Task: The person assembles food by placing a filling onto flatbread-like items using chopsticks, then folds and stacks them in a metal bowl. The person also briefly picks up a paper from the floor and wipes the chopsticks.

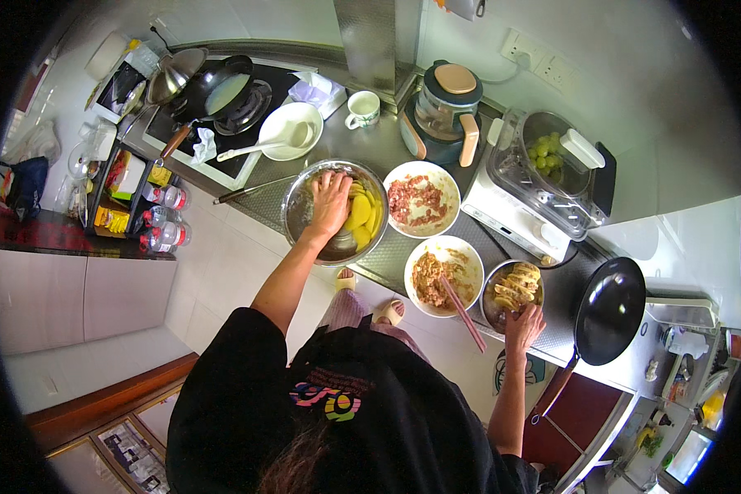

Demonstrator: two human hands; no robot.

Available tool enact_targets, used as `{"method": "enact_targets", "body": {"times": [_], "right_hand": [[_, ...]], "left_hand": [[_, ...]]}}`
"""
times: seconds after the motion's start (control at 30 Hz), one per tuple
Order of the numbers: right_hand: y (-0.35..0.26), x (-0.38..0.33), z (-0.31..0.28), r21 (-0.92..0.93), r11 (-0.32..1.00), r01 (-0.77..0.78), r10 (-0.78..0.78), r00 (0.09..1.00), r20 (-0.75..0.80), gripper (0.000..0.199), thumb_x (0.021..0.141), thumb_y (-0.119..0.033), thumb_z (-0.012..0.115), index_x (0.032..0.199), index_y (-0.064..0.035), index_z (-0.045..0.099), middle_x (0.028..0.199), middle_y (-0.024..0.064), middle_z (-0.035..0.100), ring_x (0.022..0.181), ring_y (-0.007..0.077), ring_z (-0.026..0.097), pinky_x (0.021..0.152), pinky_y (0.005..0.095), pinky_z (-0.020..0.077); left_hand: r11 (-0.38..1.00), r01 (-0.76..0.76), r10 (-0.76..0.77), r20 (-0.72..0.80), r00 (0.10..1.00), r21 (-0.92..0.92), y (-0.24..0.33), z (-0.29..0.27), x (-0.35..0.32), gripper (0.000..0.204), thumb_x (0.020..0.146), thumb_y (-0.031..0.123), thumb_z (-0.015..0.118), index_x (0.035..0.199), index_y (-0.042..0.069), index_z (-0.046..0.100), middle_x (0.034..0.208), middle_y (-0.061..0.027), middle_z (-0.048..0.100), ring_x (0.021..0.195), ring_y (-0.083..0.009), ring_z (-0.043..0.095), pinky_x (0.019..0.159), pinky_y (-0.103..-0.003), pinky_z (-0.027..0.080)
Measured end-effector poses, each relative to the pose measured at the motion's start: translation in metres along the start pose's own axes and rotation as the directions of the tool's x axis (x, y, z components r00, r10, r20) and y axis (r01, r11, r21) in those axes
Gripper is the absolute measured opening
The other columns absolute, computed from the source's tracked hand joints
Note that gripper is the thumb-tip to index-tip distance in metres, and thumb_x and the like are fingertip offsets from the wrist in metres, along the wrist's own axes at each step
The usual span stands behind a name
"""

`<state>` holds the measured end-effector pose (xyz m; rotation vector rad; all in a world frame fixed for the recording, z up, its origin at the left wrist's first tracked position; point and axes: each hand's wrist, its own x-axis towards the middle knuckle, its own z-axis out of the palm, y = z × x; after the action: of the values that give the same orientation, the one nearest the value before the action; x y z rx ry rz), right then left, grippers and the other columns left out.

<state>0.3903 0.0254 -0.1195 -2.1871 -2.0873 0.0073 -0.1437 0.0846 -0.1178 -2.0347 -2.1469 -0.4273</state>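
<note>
A: Bowls stand in a group on the steel counter (387, 148). Where are the hands?

B: The left hand (331, 200) is inside the big metal bowl (298, 216). The fingers are spread and the palm lies flat on the yellow slices (362, 211) that fill the right side of this bowl. I cannot tell if it grips any slice; it looks more like pressing on them.

A: And the other one?

B: The right hand (523, 327) is at the near edge of the small metal bowl (491, 303), which holds pale stuffed pieces (516, 286). The fingers are a little bent and touch the rim. Whether they really hold the rim, I cannot say.

A: What is between the two bowls?

B: Two white bowls. The farther one (422, 198) has raw minced meat. The nearer one (445, 276) has a brownish filling, and pink chopsticks (461, 311) lean in it, pointing over the counter edge.

A: Other things around?

B: A black wok (609, 309) stands to the right of the small metal bowl, just beside it. Behind are a glass kettle (445, 111), a white cup (362, 108), and a white plate with a ladle (288, 132). At far left a pan (218, 90) sits on the stove. A machine at the back right holds green grapes (543, 152).
</note>
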Motion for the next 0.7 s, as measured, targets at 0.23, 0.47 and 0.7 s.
{"method": "enact_targets", "body": {"times": [0.23, 0.47, 0.7], "right_hand": [[0.001, 0.002, 0.002, -0.002, 1.000, 0.022, -0.022, 1.000, -0.012, 0.044, 0.073, -0.023, 0.079, 0.104, -0.0059, 0.053, 0.100, 0.0105, 0.055, 0.101, 0.0306, 0.054, 0.087, 0.0461, 0.0394], [0.005, 0.002, 0.008, -0.031, 0.999, 0.009, -0.009, 1.000, 0.018, 0.049, 0.074, -0.028, 0.080, 0.109, -0.0053, 0.054, 0.103, 0.0111, 0.055, 0.104, 0.0311, 0.054, 0.088, 0.0467, 0.0397], [0.007, 0.002, 0.007, -0.022, 1.000, 0.006, -0.005, 0.998, 0.057, 0.053, 0.073, -0.028, 0.082, 0.111, -0.0049, 0.054, 0.107, 0.0120, 0.056, 0.107, 0.0317, 0.054, 0.089, 0.0467, 0.0394]], "left_hand": [[0.999, -0.022, 0.019, 0.077, 0.997, 0.032, -0.005, 0.000, 0.007, 0.054, 0.068, 0.008, 0.077, 0.117, 0.007, 0.055, 0.122, -0.0116, 0.052, 0.122, -0.0318, 0.045, 0.098, -0.050, 0.035], [0.984, -0.176, 0.174, 0.107, 0.979, 0.008, -0.020, -0.012, 0.003, 0.045, 0.075, 0.006, 0.071, 0.117, 0.005, 0.058, 0.115, -0.0130, 0.054, 0.109, -0.0303, 0.052, 0.092, -0.045, 0.039], [0.991, -0.106, 0.120, 0.210, 0.970, -0.077, -0.031, -0.009, 0.002, 0.060, 0.070, 0.008, 0.078, 0.124, 0.005, 0.053, 0.115, -0.0147, 0.055, 0.112, -0.0354, 0.054, 0.093, -0.045, 0.047]]}}
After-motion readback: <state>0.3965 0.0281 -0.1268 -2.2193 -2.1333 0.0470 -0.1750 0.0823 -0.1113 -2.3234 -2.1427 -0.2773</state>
